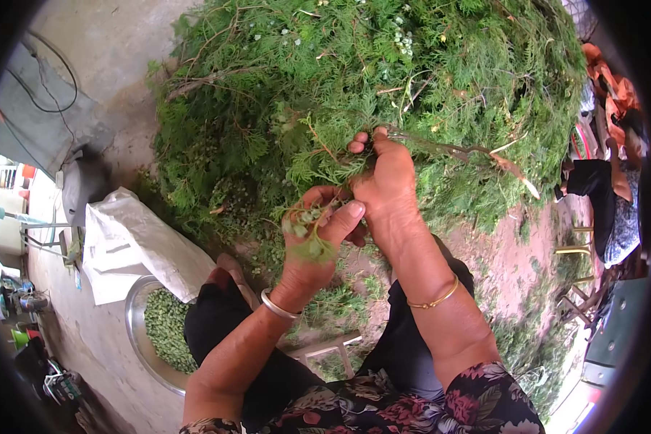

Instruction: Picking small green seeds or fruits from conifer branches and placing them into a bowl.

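My left hand (320, 233), with a silver bangle at its wrist, has thumb and fingers closed on a small sprig with pale green cones (304, 222). Just above and to its right, my right hand (385, 173) grips a leafy conifer branch (455, 149), whose bare, broken end points right. Both hands are close together over the near edge of a large heap of green conifer branches (358, 70). Some pale cones show in the heap. The undersides of my fingers are partly hidden.
At the left, a metal basin (135, 325) holds many green cones (168, 325), beside a white woven sack (141, 238). A wooden stool frame (325, 347) stands between my legs. Another person (621, 200) sits at the right edge. A dark rounded object (76, 190) stands left of the heap.
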The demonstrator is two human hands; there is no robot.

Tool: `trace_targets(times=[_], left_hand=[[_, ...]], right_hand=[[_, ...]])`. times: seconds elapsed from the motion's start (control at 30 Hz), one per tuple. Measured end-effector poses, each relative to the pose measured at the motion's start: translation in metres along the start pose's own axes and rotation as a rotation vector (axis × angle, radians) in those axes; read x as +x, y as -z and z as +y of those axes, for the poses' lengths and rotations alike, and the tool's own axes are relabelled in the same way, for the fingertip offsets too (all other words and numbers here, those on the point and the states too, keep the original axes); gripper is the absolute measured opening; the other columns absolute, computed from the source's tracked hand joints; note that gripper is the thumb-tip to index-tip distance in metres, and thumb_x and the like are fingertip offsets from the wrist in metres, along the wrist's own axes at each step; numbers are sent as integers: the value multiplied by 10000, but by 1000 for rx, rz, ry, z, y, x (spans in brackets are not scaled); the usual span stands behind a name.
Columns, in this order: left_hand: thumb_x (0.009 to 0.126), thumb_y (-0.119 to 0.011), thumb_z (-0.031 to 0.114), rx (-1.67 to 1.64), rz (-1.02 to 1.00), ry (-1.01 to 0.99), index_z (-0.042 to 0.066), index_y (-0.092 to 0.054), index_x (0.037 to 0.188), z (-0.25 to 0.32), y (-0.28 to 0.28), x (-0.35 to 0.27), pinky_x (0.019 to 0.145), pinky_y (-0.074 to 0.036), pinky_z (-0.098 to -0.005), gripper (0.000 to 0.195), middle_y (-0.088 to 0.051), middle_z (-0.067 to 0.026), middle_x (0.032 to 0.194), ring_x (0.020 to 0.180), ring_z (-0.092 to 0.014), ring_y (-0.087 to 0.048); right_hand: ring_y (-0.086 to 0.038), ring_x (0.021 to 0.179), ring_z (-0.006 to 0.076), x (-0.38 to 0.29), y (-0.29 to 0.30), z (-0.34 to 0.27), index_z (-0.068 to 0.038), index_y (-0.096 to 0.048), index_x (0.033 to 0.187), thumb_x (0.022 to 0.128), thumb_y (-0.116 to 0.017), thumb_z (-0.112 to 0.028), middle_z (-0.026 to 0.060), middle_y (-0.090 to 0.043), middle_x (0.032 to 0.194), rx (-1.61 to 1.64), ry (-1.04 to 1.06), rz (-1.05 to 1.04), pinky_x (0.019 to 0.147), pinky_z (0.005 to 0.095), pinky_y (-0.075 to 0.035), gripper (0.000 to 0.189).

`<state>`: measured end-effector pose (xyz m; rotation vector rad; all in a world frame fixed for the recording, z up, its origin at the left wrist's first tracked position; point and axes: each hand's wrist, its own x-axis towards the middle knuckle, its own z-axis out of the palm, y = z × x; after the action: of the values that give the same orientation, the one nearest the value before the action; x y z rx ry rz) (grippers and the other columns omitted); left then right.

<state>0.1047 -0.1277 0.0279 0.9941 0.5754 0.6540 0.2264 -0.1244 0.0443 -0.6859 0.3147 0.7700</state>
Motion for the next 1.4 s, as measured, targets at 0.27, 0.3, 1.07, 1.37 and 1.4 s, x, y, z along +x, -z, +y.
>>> trace_targets(times=[0.27, 0.3, 1.07, 1.37, 1.4], left_hand=[[870, -609, 192, -58, -68, 195, -15, -546, 891, 2, 15, -2, 467, -456, -273, 218, -571, -85, 741, 584, -157, -568], [882, -584, 225, -161, -152, 277, 4, -546, 878, 1, 16, -1, 473, -461, -281, 224, -573, -124, 766, 588, -181, -565], [880, -528, 112, -452, -242, 612, -58, -564, 921, 1, 49, -37, 382, -391, -215, 178, -612, -180, 810, 560, -170, -554], [831, -641, 226, -67, -66, 257, -48, -572, 1011, 20, 31, -30, 423, -438, -232, 335, -620, -135, 812, 551, -141, -550], [830, -649, 227, -25, -61, 259, -53, -571, 1006, 17, 29, -30, 420, -434, -233, 340, -614, -118, 799, 562, -129, -548]], right_hand=[[-464, 617, 182, 6, 3, -3, 0, -494, 907, 915, -459, -55, 100, -519, 737, -6, -14, 1, 564, 288, -410, 66], [-450, 634, 174, 8, 5, -7, -38, -450, 927, 915, -390, -38, 94, -504, 770, -46, -9, -39, 576, 283, -419, 62], [-427, 616, 117, 19, 4, -47, -91, -415, 921, 930, -353, -9, 54, -476, 779, -33, 102, -99, 552, 221, -396, 104], [-463, 575, 149, -4, -5, -20, 5, -494, 800, 919, -482, -51, 88, -531, 690, -294, 265, -105, 523, 263, -391, 133], [-453, 592, 149, -10, -6, -18, -4, -478, 823, 917, -494, -59, 88, -524, 711, -370, 268, -127, 542, 260, -389, 110]])
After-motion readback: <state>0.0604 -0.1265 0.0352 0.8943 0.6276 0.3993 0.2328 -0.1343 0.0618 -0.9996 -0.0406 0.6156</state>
